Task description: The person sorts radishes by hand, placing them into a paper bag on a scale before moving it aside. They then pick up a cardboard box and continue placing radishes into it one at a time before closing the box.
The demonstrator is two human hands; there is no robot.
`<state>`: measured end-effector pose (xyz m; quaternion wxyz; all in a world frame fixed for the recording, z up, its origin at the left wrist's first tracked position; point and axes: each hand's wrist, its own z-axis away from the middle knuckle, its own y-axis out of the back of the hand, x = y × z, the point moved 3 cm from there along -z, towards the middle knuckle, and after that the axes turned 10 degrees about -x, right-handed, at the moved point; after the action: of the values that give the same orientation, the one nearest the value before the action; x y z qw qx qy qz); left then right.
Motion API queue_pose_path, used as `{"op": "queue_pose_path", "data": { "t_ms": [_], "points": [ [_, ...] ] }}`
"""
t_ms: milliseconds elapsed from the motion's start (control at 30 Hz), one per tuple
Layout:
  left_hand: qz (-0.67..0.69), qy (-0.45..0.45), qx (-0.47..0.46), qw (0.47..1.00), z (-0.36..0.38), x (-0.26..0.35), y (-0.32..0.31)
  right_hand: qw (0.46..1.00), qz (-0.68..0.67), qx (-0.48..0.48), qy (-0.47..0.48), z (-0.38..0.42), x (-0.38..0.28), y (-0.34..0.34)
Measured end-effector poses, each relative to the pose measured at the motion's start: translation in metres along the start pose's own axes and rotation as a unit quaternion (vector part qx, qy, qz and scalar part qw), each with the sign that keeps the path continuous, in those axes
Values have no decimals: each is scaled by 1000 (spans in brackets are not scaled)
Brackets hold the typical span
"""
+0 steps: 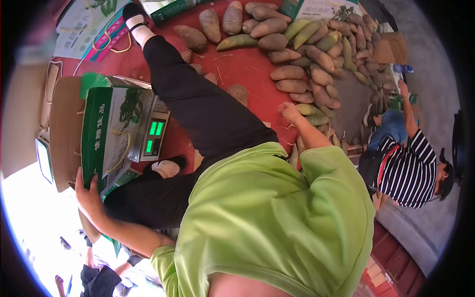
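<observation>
My left hand (90, 199) grips the lower edge of a green and white carton (94, 133), with thumb and fingers on either side of its wall. The carton has a yellow cord handle and stands on a digital scale (154, 131) with lit green digits. My right hand (289, 112) is a loose fist above the red floor covering, with nothing showing in it. Beside it lies a pile of large, long brown produce (289, 73), some pieces green (307, 33). The underside of my right fingers is hidden.
Loose brown pieces (190, 37) lie near my outstretched leg. More printed cartons (89, 29) stand at the top left, and another carton (324, 9) behind the pile. A person in a striped top (408, 171) crouches at the right. An open brown box (391, 48) sits beyond the pile.
</observation>
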<state>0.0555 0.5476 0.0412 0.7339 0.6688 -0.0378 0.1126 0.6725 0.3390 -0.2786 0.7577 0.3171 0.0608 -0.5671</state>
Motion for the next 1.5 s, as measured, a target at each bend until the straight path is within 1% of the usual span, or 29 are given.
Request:
{"op": "queue_pose_path", "data": {
  "t_ms": [67,100,133,200,300,433,500,633,700,733,800,833,900,933,967,1000,1033,1067,1100,1167,1200,1267,1300,1333,1367,1400,1433,1467,1500],
  "points": [
    [8,64,-140,988,-8,-4,-2,1000,-5,5,-16,4,38,3],
    [9,45,-109,993,-7,2,-2,1000,-7,8,-23,4,56,3],
    [5,41,-113,993,-7,2,-3,999,-9,10,-31,9,67,4],
    [24,4,-97,995,-7,-4,-7,991,22,-7,-128,17,95,4],
    [11,8,-86,996,-3,-7,-11,989,28,-7,-147,20,144,1],
    [10,-4,-73,997,2,0,-15,983,75,7,-169,41,172,2],
    [19,20,-64,998,6,7,-14,980,102,18,-171,49,185,1],
    [-3,31,-75,997,2,4,-16,971,173,52,-154,63,203,-5],
    [-17,70,-76,995,-1,-6,-18,967,203,55,-146,71,204,-13],
    [-20,71,-79,994,0,-6,-20,966,207,45,-146,75,194,-16],
    [-26,14,-25,999,1,0,-19,965,218,20,-144,80,178,-22],
    [-29,18,-23,999,1,2,-20,966,218,17,-140,77,184,-27],
    [25,53,-20,998,1,2,-22,961,252,-38,-105,62,186,-39],
    [22,61,-9,998,0,-1,-23,962,255,-41,-92,60,175,-40],
    [31,49,-11,998,-2,-5,-25,915,387,-71,-85,63,162,-45],
    [39,37,-12,998,-3,-9,-26,850,513,-95,-75,66,148,-52],
    [36,25,-7,999,-4,-10,-26,843,523,-114,-54,59,164,-61],
    [33,13,-1,999,-4,-10,-26,834,532,-139,-51,59,163,-64],
    [53,43,-8,998,-5,-11,-27,824,540,-164,-48,58,163,-67],
    [50,32,-4,998,-4,-13,-27,803,560,-200,-45,63,159,-70],
    [44,34,-6,998,-4,-9,-26,794,573,-203,-27,54,178,-73],
    [69,-4,6,998,-4,-12,-28,800,577,-165,-11,48,191,-74],
    [84,21,2,996,-3,-10,-28,797,581,-164,2,44,190,-73],
    [90,16,8,996,-3,-9,-29,826,532,-178,-54,40,189,-70],
    [82,30,6,996,-2,-5,-27,849,479,-192,-111,38,192,-68],
    [75,44,4,996,-1,1,-26,849,483,-190,-102,35,191,-68],
    [62,47,0,997,0,6,-24,906,395,-109,-110,30,195,-65],
    [62,50,8,997,0,8,-23,947,298,-26,-115,23,203,-62],
    [57,50,7,997,0,9,-23,964,255,-22,-69,11,220,-64]
  ]
}}
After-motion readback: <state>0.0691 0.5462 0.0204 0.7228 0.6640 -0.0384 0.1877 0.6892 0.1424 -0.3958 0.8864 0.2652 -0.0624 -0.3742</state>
